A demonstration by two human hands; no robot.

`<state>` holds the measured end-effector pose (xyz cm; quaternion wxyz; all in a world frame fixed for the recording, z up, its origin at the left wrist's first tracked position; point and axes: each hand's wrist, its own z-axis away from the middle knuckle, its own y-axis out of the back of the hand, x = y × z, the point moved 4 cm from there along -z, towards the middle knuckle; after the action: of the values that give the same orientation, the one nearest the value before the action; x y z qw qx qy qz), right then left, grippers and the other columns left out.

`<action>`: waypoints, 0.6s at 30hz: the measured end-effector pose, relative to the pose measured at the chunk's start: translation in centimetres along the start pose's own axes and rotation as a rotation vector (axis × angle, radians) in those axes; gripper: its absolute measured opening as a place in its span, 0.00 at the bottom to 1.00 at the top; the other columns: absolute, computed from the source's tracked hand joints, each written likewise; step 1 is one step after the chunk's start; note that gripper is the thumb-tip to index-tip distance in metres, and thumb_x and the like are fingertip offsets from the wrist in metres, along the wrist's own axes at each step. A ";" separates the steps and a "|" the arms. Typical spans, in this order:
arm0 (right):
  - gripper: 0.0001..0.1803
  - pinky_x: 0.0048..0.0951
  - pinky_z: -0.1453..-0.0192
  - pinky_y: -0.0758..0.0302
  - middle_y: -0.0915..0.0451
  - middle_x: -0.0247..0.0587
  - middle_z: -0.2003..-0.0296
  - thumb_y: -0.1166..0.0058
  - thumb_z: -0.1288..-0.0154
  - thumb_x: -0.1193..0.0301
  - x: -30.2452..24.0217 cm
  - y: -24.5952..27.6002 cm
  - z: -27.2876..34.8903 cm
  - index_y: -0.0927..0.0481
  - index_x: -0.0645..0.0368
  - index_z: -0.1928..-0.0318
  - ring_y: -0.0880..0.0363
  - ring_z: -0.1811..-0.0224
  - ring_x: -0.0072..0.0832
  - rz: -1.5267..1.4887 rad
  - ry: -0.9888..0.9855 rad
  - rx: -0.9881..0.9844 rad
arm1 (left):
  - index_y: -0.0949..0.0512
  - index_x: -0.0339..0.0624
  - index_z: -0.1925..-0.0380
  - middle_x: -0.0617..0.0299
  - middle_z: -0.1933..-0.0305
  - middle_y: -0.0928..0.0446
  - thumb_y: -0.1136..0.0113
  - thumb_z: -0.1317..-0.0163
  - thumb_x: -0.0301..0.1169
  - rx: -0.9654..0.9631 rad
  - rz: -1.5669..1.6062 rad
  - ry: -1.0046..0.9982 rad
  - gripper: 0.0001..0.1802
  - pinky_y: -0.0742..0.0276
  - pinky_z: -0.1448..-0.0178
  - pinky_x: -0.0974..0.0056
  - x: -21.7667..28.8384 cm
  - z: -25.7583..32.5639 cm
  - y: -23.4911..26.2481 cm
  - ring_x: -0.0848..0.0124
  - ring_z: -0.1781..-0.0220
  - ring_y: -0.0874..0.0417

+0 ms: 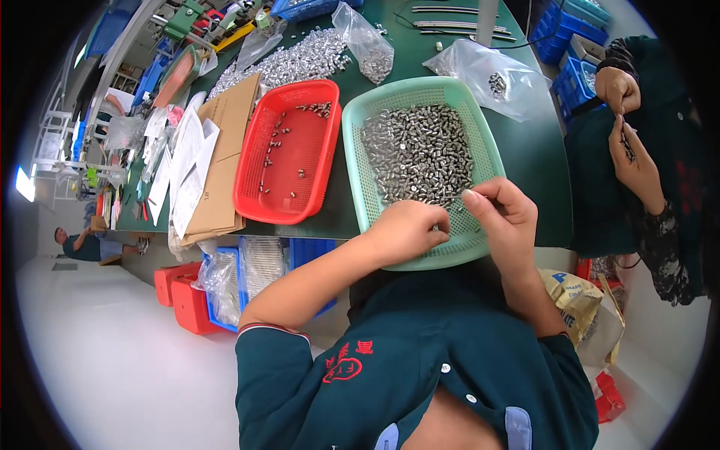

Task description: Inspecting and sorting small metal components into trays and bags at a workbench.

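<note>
A light green perforated basket stands at the table's near edge, holding a heap of small cylindrical metal parts. My left hand is over the basket's near left part, its fingers curled closed; whatever lies inside them is hidden. At the near right rim, my right hand has thumb and fingers bent together by the edge of the heap. Anything between those fingertips is too small to make out. Left of the green basket is a red basket with a few similar metal parts scattered along its floor.
Cardboard sheets and white papers lie left of the red basket. Farther back are a pile of shiny metal pieces, plastic bags and metal rods. At the right, a co-worker's hands hold something small.
</note>
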<state>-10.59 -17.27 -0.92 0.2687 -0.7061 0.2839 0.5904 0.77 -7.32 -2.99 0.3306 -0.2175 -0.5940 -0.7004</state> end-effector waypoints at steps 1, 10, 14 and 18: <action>0.06 0.17 0.71 0.34 0.25 0.30 0.78 0.40 0.43 0.77 0.0 0.1 0.1 0.23 0.66 0.72 0.31 0.75 0.13 -0.021 -0.020 0.014 | 0.23 0.39 0.74 0.50 0.74 0.23 0.39 0.48 0.34 0.001 -0.193 -0.036 0.09 0.25 0.65 0.55 0.5 -0.1 -0.4 0.55 0.70 0.20; 0.06 0.18 0.70 0.34 0.25 0.32 0.78 0.40 0.43 0.77 -0.3 0.7 -0.4 0.23 0.66 0.72 0.30 0.74 0.14 -0.021 0.025 0.023 | 0.21 0.39 0.81 0.53 0.76 0.21 0.46 0.57 0.25 -0.209 -0.652 -0.113 0.05 0.23 0.69 0.54 1.6 -2.6 -1.3 0.55 0.70 0.18; 0.06 0.18 0.70 0.34 0.25 0.32 0.77 0.40 0.43 0.76 0.0 0.9 -0.5 0.23 0.66 0.72 0.30 0.74 0.14 -0.033 0.010 0.032 | 0.21 0.39 0.81 0.52 0.76 0.21 0.46 0.57 0.25 -0.292 -0.672 -0.099 0.05 0.23 0.69 0.54 1.9 -3.2 -0.9 0.54 0.70 0.18; 0.06 0.18 0.70 0.34 0.25 0.33 0.77 0.40 0.43 0.76 0.1 1.2 -0.4 0.23 0.66 0.72 0.30 0.75 0.14 -0.083 -0.008 0.047 | 0.26 0.37 0.77 0.58 0.77 0.23 0.46 0.48 0.27 -0.070 -0.050 0.014 0.04 0.28 0.74 0.61 0.2 -3.0 0.6 0.64 0.77 0.22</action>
<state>-11.11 -18.42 -1.05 0.3107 -0.7085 0.2668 0.5748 1.35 -10.36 -3.00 0.3094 -0.2090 -0.5719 -0.7304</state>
